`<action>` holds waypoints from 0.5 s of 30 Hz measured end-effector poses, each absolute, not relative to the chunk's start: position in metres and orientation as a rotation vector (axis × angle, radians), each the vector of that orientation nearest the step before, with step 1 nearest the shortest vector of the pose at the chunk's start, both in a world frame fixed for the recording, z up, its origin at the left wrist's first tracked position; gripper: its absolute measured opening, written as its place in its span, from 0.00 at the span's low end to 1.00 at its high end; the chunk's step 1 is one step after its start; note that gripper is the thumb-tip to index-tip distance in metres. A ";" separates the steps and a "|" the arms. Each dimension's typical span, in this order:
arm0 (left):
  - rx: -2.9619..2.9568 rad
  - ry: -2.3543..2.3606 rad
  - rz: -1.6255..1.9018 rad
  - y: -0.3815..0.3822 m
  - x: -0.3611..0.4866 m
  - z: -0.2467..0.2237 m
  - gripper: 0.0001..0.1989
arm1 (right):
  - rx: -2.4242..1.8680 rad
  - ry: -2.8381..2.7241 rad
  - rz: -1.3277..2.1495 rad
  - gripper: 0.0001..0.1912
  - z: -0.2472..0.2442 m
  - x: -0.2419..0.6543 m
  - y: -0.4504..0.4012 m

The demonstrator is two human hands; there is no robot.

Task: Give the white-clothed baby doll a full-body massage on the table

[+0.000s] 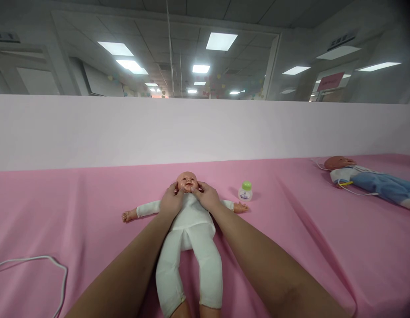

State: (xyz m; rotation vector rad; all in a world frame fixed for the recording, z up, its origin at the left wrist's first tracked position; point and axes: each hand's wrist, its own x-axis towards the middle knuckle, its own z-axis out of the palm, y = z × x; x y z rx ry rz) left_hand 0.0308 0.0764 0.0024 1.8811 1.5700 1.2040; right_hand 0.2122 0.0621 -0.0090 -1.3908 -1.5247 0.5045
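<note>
A baby doll (193, 214) with a white cloth body lies on its back on the pink sheet (102, 198), face up, arms spread to both sides. My left hand (172, 198) cups one side of the doll's head, its thumb on the cheek near the chin. On the other side, my right hand (206, 194) holds the head the same way, thumb by the chin. The fingertips of both hands are partly hidden beside the head. A small clear bottle with a green cap (245, 191) stands right of the doll's head.
A second doll in blue and white clothes (377, 183) lies at the far right with thin tubing on it. A white cable (55, 260) curves across the sheet at the lower left. Behind the sheet rises a white low wall (205, 130) with glass above.
</note>
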 end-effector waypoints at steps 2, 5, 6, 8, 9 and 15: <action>1.881 1.569 1.204 0.075 0.031 0.004 0.27 | -1.385 -1.527 0.500 0.26 -0.009 0.212 0.062; 1.875 1.579 1.197 0.074 0.032 0.005 0.27 | -1.387 -1.534 0.495 0.26 -0.009 0.213 0.062; 1.873 1.583 1.194 0.075 0.032 0.005 0.28 | -1.390 -1.536 0.494 0.26 -0.009 0.213 0.061; 1.870 1.589 1.186 0.076 0.032 0.004 0.29 | -1.395 -1.532 0.494 0.25 -0.009 0.213 0.061; 1.867 1.592 1.182 0.076 0.031 0.003 0.29 | -1.395 -1.528 0.497 0.25 -0.008 0.212 0.061; 1.857 1.589 1.179 0.078 0.031 0.002 0.32 | -1.380 -1.519 0.525 0.26 -0.008 0.212 0.061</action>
